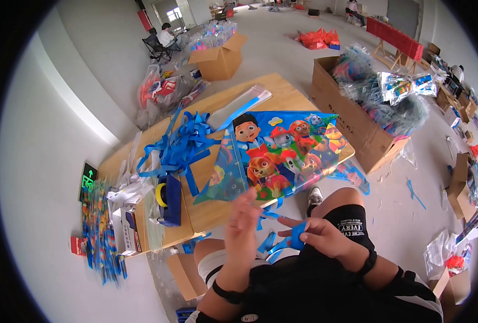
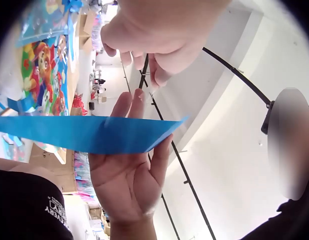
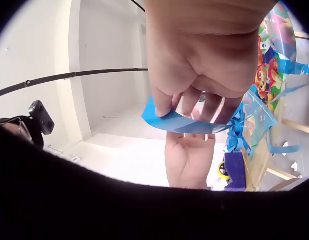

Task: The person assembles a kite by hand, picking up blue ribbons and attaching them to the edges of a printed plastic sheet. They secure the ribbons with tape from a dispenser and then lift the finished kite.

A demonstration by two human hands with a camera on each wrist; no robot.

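My right hand (image 1: 325, 237) pinched a blue strip (image 2: 59, 131) between thumb and fingers, the fingers lying behind the band and the thumb at its near edge. The strip was in front of my body, above my lap and just off the table's edge. My left hand (image 1: 241, 229) was raised beside it, blurred in the head view, its fingers loose and holding nothing, near the strip but apart from it. Beyond my hands, a cartoon-printed sheet (image 1: 282, 156) lay on the wooden table (image 1: 287, 94), one corner hanging over the side. To its left lay a tangled heap of blue strips (image 1: 188, 141), with a blue tape dispenser (image 1: 172, 207) nearer me. Right of the table stood a cardboard box (image 1: 347, 118) heaped with clear-wrapped goods.
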